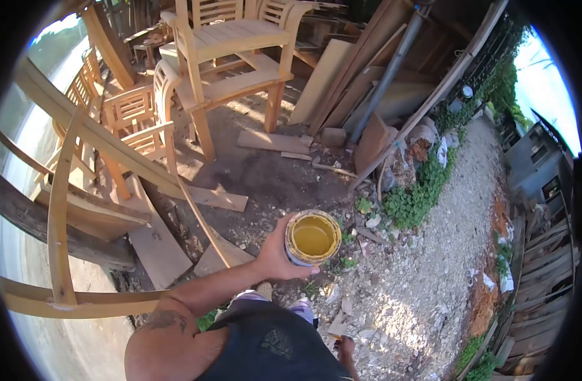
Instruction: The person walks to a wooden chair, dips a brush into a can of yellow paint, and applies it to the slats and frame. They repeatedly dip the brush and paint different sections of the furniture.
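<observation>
My left hand (278,254) is wrapped round an open can (292,259) and holds it out in front of my body. Mustard-yellow paint or paste (313,236) fills part of the can, and its rim is smeared with the same stuff. Low in the view, my right hand (345,349) hangs by my side, its fingers closed on the handle of what looks like a putty knife (337,325). The flat pale blade points away from me over the gravel. Part of this hand is small and shaded.
Unpainted wooden armchairs (240,38) are stacked ahead. Curved wooden beams (100,136) cross on the left. Loose boards (221,200) lie on the dirt. A metal pole (392,70) and leaning panels stand behind. A gravel path (456,203) runs along the right, beside green plants (424,197).
</observation>
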The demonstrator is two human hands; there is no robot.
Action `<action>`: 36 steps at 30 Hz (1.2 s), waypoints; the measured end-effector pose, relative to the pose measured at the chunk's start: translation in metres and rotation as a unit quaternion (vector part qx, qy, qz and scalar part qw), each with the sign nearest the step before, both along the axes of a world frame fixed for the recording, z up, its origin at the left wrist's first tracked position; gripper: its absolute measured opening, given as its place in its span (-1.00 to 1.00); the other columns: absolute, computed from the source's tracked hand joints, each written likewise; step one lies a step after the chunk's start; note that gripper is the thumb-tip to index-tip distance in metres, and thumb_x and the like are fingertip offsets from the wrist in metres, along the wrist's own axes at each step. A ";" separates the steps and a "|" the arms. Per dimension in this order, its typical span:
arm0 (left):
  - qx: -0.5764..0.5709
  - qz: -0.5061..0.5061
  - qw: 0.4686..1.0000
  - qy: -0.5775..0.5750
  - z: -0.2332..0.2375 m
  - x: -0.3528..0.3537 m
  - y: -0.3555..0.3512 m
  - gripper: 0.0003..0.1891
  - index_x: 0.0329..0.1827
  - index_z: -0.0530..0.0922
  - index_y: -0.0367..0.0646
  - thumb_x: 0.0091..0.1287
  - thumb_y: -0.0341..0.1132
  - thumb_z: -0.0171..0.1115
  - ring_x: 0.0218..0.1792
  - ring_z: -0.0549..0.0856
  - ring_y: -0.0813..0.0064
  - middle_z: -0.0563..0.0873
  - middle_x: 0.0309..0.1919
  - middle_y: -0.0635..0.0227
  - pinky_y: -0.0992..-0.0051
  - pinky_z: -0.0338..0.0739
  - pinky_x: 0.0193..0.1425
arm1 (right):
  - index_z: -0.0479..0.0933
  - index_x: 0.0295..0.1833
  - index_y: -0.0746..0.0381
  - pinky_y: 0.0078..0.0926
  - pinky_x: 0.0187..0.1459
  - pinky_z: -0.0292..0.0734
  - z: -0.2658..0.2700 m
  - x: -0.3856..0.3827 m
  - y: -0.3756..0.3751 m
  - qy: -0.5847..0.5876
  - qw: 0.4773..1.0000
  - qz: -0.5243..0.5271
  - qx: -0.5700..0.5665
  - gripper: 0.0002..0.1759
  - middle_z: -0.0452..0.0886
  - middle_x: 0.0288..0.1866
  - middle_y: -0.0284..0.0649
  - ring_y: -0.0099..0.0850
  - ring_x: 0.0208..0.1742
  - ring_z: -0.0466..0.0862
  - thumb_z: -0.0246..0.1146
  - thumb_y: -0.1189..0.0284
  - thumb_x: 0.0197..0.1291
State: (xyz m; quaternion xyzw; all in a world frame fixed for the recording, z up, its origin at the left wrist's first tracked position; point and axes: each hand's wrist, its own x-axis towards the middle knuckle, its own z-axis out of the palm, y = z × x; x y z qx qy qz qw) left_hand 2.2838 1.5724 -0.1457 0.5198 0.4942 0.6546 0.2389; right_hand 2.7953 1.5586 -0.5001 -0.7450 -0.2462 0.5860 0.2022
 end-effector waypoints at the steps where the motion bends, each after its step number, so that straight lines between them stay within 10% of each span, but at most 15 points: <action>1: 0.002 0.007 1.000 0.004 0.000 -0.008 0.007 0.22 0.59 0.19 -0.32 -0.09 -0.10 0.82 0.36 0.67 0.20 0.63 0.34 0.00 0.26 0.54 0.45 | 0.50 -0.08 0.22 -0.33 -0.62 0.47 0.007 -0.015 0.020 -0.005 1.000 0.023 -0.010 -0.86 0.52 -0.48 -0.18 -0.36 -0.61 0.53 0.18 0.39 0.35; 4: -0.013 0.065 0.998 0.010 -0.018 -0.032 0.023 0.26 0.60 0.18 -0.33 -0.11 -0.06 0.82 0.37 0.68 0.14 0.64 0.33 -0.03 0.27 0.54 0.45 | 0.59 -0.10 0.14 -0.12 -0.48 0.61 -0.014 -0.035 0.073 -0.022 0.996 0.075 -0.053 -0.87 0.61 -0.45 -0.13 -0.21 -0.45 0.67 0.25 0.36 0.31; 10: -0.047 0.156 0.985 0.053 -0.024 -0.085 0.064 0.26 0.60 0.19 -0.33 -0.11 -0.05 0.82 0.37 0.68 0.15 0.65 0.34 0.00 0.27 0.54 0.45 | 0.58 -0.13 0.25 -0.30 -0.58 0.57 -0.060 -0.066 0.211 -0.025 0.876 0.451 0.167 -0.78 0.61 -0.48 -0.17 -0.37 -0.58 0.61 0.14 0.32 0.35; 16: -0.048 0.256 0.965 0.031 -0.021 -0.115 0.131 0.18 0.59 0.21 -0.33 -0.04 -0.14 0.81 0.38 0.65 0.27 0.65 0.34 0.05 0.27 0.51 0.48 | 0.52 -0.20 0.20 -0.35 -0.63 0.49 -0.062 -0.141 0.391 0.016 0.964 0.264 0.007 -0.82 0.55 -0.55 -0.25 -0.43 -0.63 0.55 0.18 0.30 0.32; 20: -0.047 0.279 0.959 -0.009 -0.019 -0.130 0.165 0.20 0.59 0.14 -0.37 -0.04 -0.24 0.82 0.46 0.56 0.25 0.56 0.40 0.05 0.22 0.41 0.56 | 0.53 -0.11 0.14 -0.44 -0.66 0.44 -0.064 -0.210 0.523 -0.084 0.922 0.377 0.043 -0.86 0.52 -0.57 -0.31 -0.50 -0.70 0.48 0.25 0.34 0.31; 28: -0.099 0.377 0.921 0.025 -0.015 -0.170 0.191 0.22 0.59 0.18 -0.32 -0.09 -0.17 0.83 0.40 0.63 0.24 0.62 0.36 0.06 0.23 0.48 0.50 | 0.59 0.07 0.20 -0.58 -0.54 0.42 0.127 -0.455 0.618 0.137 0.830 0.453 0.295 -0.76 0.61 -0.39 -0.35 -0.61 -0.55 0.51 0.35 0.55 0.31; 36: -0.119 0.418 0.898 0.072 -0.018 -0.259 0.216 0.25 0.59 0.19 -0.32 -0.14 -0.10 0.83 0.37 0.67 0.17 0.65 0.33 0.04 0.22 0.53 0.47 | 0.56 0.17 0.30 -0.60 -0.26 0.56 0.413 -0.657 0.575 0.388 0.650 0.460 0.464 -0.60 0.64 -0.23 -0.26 -0.55 -0.34 0.62 0.39 0.26 0.39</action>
